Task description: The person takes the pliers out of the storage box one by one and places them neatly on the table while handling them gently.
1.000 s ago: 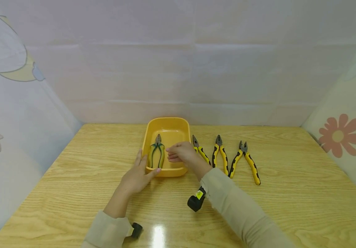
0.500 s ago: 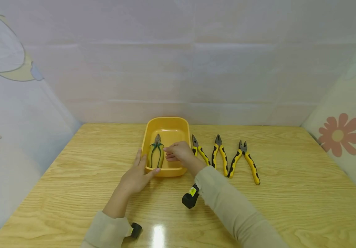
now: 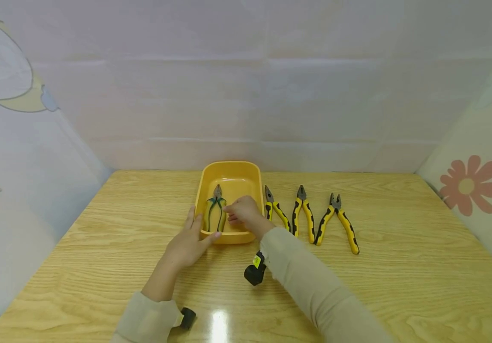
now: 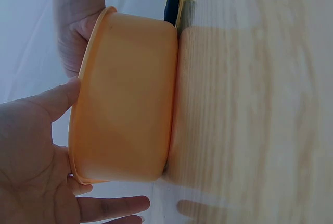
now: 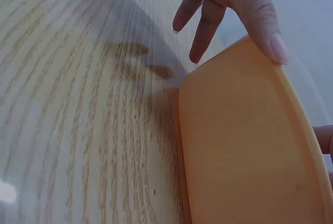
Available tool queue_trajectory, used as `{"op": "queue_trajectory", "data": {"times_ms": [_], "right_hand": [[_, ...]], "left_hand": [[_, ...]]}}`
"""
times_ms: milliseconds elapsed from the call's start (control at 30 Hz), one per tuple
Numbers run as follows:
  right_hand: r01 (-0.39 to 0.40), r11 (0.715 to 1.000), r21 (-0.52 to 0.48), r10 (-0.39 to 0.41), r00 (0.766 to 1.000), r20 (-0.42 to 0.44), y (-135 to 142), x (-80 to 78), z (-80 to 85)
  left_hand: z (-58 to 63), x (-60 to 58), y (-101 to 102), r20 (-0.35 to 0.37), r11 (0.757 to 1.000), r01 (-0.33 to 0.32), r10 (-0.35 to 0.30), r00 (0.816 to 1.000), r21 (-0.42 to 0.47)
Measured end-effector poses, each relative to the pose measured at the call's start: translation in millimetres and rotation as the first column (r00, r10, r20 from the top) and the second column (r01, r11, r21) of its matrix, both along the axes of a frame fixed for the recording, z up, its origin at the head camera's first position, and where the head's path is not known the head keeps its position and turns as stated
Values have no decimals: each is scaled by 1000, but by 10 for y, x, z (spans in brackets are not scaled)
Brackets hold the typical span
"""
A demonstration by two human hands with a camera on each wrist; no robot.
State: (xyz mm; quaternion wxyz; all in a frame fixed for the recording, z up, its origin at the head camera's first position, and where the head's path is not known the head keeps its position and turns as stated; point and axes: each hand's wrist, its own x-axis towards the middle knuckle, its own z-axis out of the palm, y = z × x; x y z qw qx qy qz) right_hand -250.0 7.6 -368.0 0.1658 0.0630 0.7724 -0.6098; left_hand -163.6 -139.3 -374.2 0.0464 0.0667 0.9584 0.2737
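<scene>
A yellow plastic bin (image 3: pixel 232 238) stands on the wooden table, and one pair of green-and-yellow pliers (image 3: pixel 217 193) lies inside along its left side, handles toward me. My left hand (image 3: pixel 187 245) spans the bin's near left corner. Its thumb (image 4: pixel 60 99) rests on the rim while the straight fingers (image 4: pixel 112 208) spread along the outer side. Inside the bin, my right hand (image 3: pixel 242 212) has its fingertips right at the right handle of these pliers, the other fingers bent under the palm. Whether it pinches the handle I cannot tell; the bin wall hides this in both wrist views.
To the bin's right, three pairs of yellow-and-black pliers lie in a row: one pair (image 3: pixel 281 215) close by the bin wall, a middle pair (image 3: pixel 309 220), and an outer pair (image 3: pixel 349 233) with spread handles. A fabric backdrop (image 3: pixel 271 105) rises behind the table (image 3: pixel 400 267).
My right hand has moved slightly left inside the bin, up to the pliers' right handle, and its wrist has swung left. The left hand, the bin and the pliers have stayed put.
</scene>
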Motion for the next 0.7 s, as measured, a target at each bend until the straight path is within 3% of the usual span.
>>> {"op": "queue_trajectory", "data": {"times_ms": [233, 700], "right_hand": [[-1, 993, 122, 0, 1000, 4, -72, -44, -32], [-33, 978, 205, 25, 999, 40, -190, -113, -90]], "left_hand": [[-1, -7, 5, 14, 1000, -8, 8, 1000, -1], [5, -4, 7, 19, 1000, -11, 11, 1000, -15]]}}
